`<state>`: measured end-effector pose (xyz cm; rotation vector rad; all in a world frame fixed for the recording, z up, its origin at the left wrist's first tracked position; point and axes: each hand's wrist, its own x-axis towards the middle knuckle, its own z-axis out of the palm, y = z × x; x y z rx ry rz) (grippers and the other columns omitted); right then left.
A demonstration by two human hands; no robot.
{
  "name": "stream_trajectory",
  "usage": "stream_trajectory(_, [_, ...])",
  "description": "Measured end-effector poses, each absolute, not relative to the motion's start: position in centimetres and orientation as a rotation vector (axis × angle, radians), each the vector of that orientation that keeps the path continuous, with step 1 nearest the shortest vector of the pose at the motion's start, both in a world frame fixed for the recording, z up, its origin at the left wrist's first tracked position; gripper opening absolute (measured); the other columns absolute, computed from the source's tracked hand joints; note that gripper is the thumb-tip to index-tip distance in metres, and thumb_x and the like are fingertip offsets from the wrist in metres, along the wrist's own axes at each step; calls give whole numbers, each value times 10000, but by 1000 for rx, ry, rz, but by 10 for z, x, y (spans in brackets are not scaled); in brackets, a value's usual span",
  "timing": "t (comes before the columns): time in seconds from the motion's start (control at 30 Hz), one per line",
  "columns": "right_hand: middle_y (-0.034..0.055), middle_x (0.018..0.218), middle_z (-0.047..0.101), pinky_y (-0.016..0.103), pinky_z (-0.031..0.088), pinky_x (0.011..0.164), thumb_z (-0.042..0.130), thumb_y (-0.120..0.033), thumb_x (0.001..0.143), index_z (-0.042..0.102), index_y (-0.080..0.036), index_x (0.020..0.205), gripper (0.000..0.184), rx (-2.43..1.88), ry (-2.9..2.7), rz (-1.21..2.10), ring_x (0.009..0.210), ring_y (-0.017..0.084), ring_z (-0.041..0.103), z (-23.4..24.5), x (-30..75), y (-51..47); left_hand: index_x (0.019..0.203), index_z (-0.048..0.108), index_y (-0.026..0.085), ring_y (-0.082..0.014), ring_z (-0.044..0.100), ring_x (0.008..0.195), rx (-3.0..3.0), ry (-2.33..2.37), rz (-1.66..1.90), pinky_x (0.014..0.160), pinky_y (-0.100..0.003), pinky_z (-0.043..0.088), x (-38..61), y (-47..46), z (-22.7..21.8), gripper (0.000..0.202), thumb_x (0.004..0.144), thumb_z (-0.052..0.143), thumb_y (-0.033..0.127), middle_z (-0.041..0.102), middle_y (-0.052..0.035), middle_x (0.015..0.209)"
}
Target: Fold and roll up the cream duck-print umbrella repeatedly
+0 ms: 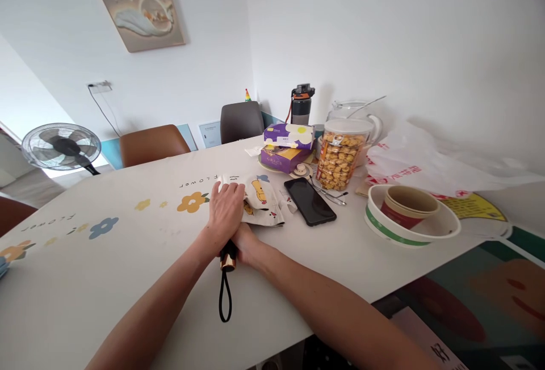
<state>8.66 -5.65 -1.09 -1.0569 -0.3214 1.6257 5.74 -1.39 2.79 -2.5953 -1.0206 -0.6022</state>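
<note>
A folding umbrella [272,211] lies on the table, its cream cartoon-print canopy loose and spread to the right. Its black handle with a gold-coloured end points at me, and a black wrist loop hangs from it. Across the upper part of the umbrella, my left hand [226,208] is closed with its fingers bent over the fabric. My right hand [246,240] crosses under the left wrist and grips around the handle; most of its fingers are hidden.
Right of the umbrella lie a black phone [310,201] and glasses [332,193]. Beyond are a snack jar [340,157], tissue packs [288,136], a bottle [302,103] and a glass pitcher [375,126]. A white bowl [395,236] holds paper cups [411,205] beside a plastic bag [426,157].
</note>
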Motion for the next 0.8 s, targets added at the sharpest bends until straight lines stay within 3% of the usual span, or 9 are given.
stream_trajectory(0.13, [-24, 418, 430, 267, 429, 326, 466, -100, 743, 474, -142, 672, 82, -1108, -306, 1669, 336, 112, 430, -12, 89, -54, 999, 563, 184, -238, 538, 858, -2566, -1147, -736, 754, -357, 402, 49, -4, 29, 330, 756, 374, 66, 598, -80, 869])
stream_trajectory(0.3, [-28, 489, 457, 232, 420, 321, 539, -114, 716, 464, -143, 680, 88, -1082, -293, 1688, 366, 92, 446, -9, 93, -54, 1126, 495, 233, -200, 566, 838, -2697, -1616, -1259, 666, -305, 450, 28, 6, 30, 414, 741, 418, 102, 604, -52, 992])
stream_trajectory(0.43, [-30, 502, 458, 224, 411, 310, 605, -178, 700, 477, -143, 677, 135, -1080, -308, 1695, 360, 83, 437, -10, 94, -56, 958, 560, 170, -173, 593, 703, -2656, -2172, -2128, 583, -307, 519, 4, 16, 20, 274, 696, 497, 120, 623, -44, 834])
stream_trajectory(0.57, [-27, 528, 464, 234, 422, 317, 681, -388, 660, 475, -150, 693, 316, -1044, -334, 1689, 364, 84, 446, -9, 96, -59, 784, 580, 117, -154, 619, 675, -2315, -2699, -2793, 615, -300, 550, -26, 23, 2, 169, 678, 493, 16, 635, -60, 754])
stream_trajectory(0.67, [-19, 560, 481, 235, 415, 313, 607, -573, 664, 456, -168, 719, 437, -1034, -301, 1717, 369, 86, 452, -9, 97, -60, 774, 587, 118, -133, 620, 647, -2020, -2984, -2890, 585, -256, 552, -43, 29, -10, 142, 730, 487, 26, 638, -63, 740])
stream_trajectory(0.8, [-17, 571, 491, 228, 403, 312, 538, -614, 695, 442, -179, 715, 446, -1054, -287, 1728, 366, 82, 446, -12, 98, -59, 812, 592, 138, -140, 623, 634, -1972, -2897, -2894, 559, -275, 556, -54, 36, -15, 131, 750, 498, 72, 640, -56, 791])
